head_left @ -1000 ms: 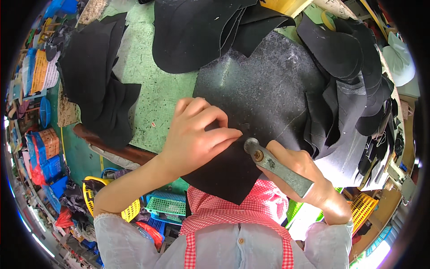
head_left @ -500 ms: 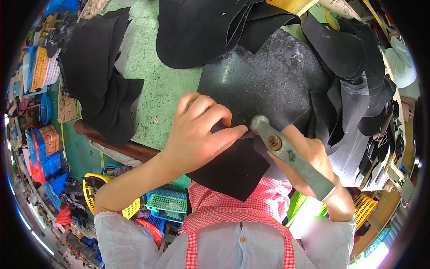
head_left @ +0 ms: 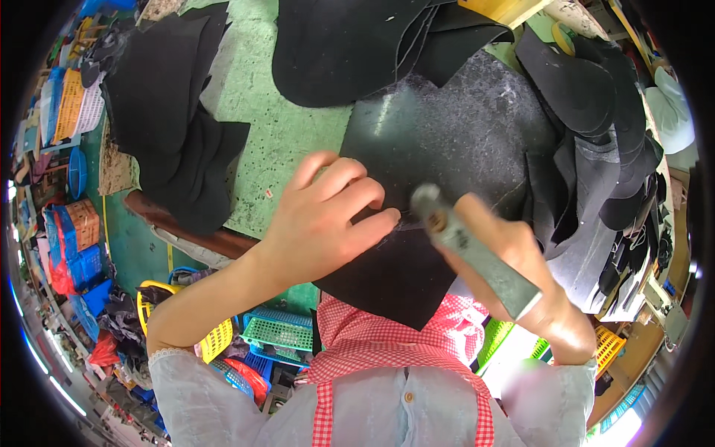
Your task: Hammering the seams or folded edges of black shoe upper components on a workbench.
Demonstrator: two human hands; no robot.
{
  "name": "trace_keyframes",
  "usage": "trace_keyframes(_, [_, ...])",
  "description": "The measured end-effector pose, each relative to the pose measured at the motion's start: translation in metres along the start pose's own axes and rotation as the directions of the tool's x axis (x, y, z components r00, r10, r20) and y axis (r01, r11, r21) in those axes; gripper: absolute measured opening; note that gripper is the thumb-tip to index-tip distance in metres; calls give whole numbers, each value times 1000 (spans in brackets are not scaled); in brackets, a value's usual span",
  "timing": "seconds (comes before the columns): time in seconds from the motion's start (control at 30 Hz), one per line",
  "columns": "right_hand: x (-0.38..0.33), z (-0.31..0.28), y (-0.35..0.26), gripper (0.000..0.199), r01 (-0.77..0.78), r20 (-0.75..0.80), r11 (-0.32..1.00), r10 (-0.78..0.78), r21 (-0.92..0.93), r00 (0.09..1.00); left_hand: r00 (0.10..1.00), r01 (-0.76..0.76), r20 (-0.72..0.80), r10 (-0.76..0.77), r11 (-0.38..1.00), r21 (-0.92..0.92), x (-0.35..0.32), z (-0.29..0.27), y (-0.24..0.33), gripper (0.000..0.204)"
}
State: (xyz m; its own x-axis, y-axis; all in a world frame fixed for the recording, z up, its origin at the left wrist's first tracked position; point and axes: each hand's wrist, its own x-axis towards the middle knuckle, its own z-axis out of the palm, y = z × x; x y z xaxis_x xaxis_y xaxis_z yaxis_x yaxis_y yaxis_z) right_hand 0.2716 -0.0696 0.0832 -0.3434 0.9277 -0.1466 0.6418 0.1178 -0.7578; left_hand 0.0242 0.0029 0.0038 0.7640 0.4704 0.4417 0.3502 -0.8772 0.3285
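My right hand point(head_left: 521, 257) is wrapped round a hammer point(head_left: 485, 267), whose grey metal head is a little blurred. One round face of the head is close to my left fingertips, above the dark work slab point(head_left: 447, 123). With curled fingers and thumb, my left hand point(head_left: 316, 216) holds the upper edge of a black leather-like piece point(head_left: 398, 276). That piece hangs over the near edge of the table, in front of a red checked apron point(head_left: 387, 357). Whether the hammer touches the piece is hard to make out.
Stacks of cut black pieces lie at the left point(head_left: 160, 97), at the far middle point(head_left: 335, 52) and at the right point(head_left: 577, 89). A green speckled board point(head_left: 261, 156) covers the left of the table. Green and yellow baskets point(head_left: 279, 334) stand below the near edge.
The hammer head has shifted slightly up and left and is now blurred. My left fingers still hold the piece's edge, with the thumb drawn back a little. The whole view has shifted slightly.
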Motion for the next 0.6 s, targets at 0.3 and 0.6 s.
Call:
trace_keyframes(0.3, [9, 13, -7, 29, -65, 216, 997, 74, -50, 974, 993, 9, 116, 9, 989, -150, -4, -21, -19, 24])
trace_keyframes(0.6, [19, 19, -16, 31, -13, 222, 999, 23, -46, 975, 994, -25, 102, 43, 986, -163, -17, -31, -36, 30])
